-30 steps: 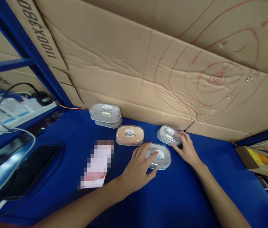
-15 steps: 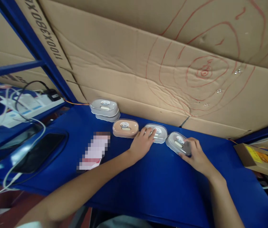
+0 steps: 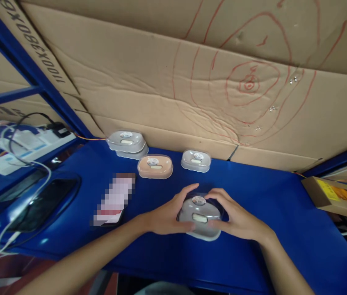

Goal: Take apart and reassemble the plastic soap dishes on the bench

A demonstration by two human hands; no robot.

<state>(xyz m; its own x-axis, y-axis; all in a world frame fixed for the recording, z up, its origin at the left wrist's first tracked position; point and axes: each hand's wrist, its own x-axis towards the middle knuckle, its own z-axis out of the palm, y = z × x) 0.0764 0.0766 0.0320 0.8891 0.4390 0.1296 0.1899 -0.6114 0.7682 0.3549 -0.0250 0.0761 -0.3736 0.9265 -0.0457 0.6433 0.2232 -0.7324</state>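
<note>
Both hands hold a grey oval box with a clear lid (image 3: 203, 234) at the middle of the blue tabletop. My left hand (image 3: 171, 214) grips its left side, with the thumb across the near face. My right hand (image 3: 238, 216) is closed round the right side, fingers at the far edge and thumb in front. A round white label and a pale oblong piece show on the box. Behind it stand a light grey box of the same shape (image 3: 196, 161) and a peach one (image 3: 155, 168). Two more grey boxes (image 3: 127, 142) are stacked at the back left.
A phone (image 3: 113, 200) with a blurred-out screen lies left of my hands, and a dark phone (image 3: 42, 205) on a cable is farther left. A power strip (image 3: 28, 149) sits beyond. Cardboard (image 3: 149, 73) walls the back; a carton (image 3: 333, 198) stands at right.
My right hand has brought the grey box left and nearer me. My left hand has left the light grey box, which now stands farther back, and has joined on the grey box.
</note>
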